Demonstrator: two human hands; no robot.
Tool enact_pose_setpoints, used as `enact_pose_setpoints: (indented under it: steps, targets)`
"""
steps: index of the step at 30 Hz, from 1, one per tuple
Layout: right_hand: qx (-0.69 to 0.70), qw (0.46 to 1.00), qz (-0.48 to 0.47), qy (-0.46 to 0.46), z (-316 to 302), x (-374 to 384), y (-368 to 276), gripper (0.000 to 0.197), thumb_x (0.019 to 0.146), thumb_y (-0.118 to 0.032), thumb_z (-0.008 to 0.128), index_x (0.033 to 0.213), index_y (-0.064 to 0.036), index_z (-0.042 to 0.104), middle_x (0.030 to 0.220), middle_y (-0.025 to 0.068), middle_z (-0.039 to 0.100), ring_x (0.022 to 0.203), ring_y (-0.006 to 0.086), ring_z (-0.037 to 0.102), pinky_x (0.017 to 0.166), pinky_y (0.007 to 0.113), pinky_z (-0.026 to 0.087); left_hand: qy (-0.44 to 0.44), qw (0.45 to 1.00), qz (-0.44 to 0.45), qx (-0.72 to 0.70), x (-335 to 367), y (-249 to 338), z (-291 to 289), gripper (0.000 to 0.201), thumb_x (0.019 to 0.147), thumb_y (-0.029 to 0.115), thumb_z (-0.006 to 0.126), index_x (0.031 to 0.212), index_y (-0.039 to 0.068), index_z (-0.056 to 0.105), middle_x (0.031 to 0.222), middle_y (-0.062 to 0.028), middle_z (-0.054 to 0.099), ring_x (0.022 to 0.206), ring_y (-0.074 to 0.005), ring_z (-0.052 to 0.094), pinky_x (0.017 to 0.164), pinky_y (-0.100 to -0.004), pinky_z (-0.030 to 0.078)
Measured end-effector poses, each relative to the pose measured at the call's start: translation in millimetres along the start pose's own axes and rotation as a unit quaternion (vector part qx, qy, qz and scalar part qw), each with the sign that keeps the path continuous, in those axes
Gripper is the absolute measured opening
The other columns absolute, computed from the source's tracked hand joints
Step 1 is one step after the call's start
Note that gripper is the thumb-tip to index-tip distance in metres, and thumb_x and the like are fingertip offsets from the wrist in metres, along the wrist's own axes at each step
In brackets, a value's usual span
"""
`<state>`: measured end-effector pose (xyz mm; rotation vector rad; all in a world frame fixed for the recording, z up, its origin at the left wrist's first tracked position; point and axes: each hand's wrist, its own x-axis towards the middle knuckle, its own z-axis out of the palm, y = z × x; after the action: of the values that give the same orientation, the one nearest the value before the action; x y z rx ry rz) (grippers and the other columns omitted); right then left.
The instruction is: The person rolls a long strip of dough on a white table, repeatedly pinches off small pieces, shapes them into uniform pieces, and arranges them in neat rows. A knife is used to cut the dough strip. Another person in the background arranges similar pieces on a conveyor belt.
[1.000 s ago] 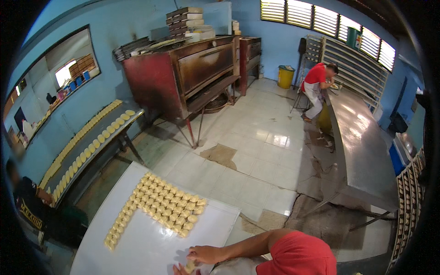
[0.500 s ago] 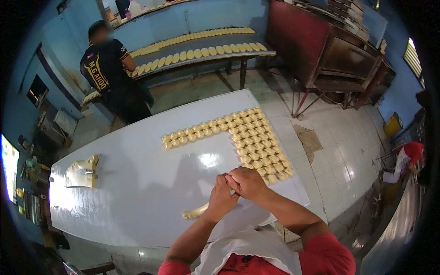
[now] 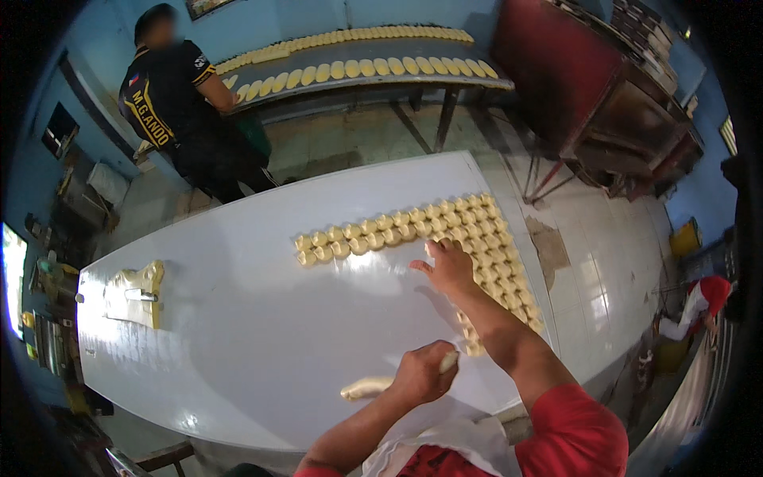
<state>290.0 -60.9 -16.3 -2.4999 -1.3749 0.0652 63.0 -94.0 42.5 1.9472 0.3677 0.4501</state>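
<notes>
My left hand [image 3: 421,372] grips a roll of dough [image 3: 373,387] lying near the table's [image 3: 238,334] near edge, its tail poking out to the left. My right hand [image 3: 449,266] is spread flat and open — it holds nothing — just left of the dough pieces [image 3: 469,230] that run along the right edge. Bare tabletop stretches left — a dough slab [image 3: 137,292] sits far off by the left edge.

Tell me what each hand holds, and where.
Left hand grips the pale dough roll near its right end. Right hand is open, holding nothing.
</notes>
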Motion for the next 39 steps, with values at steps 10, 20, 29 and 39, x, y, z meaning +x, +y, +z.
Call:
enact_pose_setpoints:
  steps: [10,20,29,39]
  targets:
    - [-0.029,0.997,-0.026,0.061,46,32,23,0.045,0.086,-0.027,0.076,0.129,-0.0139,0.067,0.106,0.0084,0.067,0.116,0.0322,0.055,0.094,0.046,0.047,0.031,0.975,-0.219,0.007,-3,-29,-19,0.037,0.094,0.021,0.067,0.127,0.008,0.059,0.109,-0.0234,0.068,0.098,-0.0425,0.069,0.081,-0.0459,0.056]
    - [0.344,0.906,-0.075,-0.235,-54,-114,-32,0.038,0.094,-0.033,0.074,0.118,-0.0043,0.07,0.109,0.0165,0.071,0.092,0.0251,0.07,0.08,0.036,0.056,0.061,0.992,-0.104,-0.033,-12,-71,15,0.072,0.086,0.018,0.079,0.145,0.003,0.039,0.125,-0.0248,0.063,0.111,-0.0447,0.065,0.091,-0.0475,0.055]
    - [0.223,0.942,-0.248,0.044,-55,-110,-65,0.019,0.096,-0.025,0.065,0.091,-0.0063,0.062,0.082,0.0146,0.066,0.075,0.0365,0.067,0.066,0.045,0.055,0.211,0.971,-0.072,0.083,-4,-33,-2,0.029,0.092,0.023,0.066,0.108,0.002,0.054,0.094,-0.0241,0.07,0.09,-0.0493,0.065,0.077,-0.0559,0.052]
    - [0.049,0.993,-0.102,0.026,20,-26,-44,0.03,0.089,-0.036,0.072,0.094,-0.0067,0.065,0.088,0.0109,0.069,0.084,0.0325,0.067,0.07,0.045,0.055,-0.071,0.984,-0.062,0.153,0,-89,-17,0.017,0.089,0.015,0.066,0.104,0.009,0.064,0.103,-0.0184,0.071,0.089,-0.0413,0.068,0.077,-0.0501,0.055]
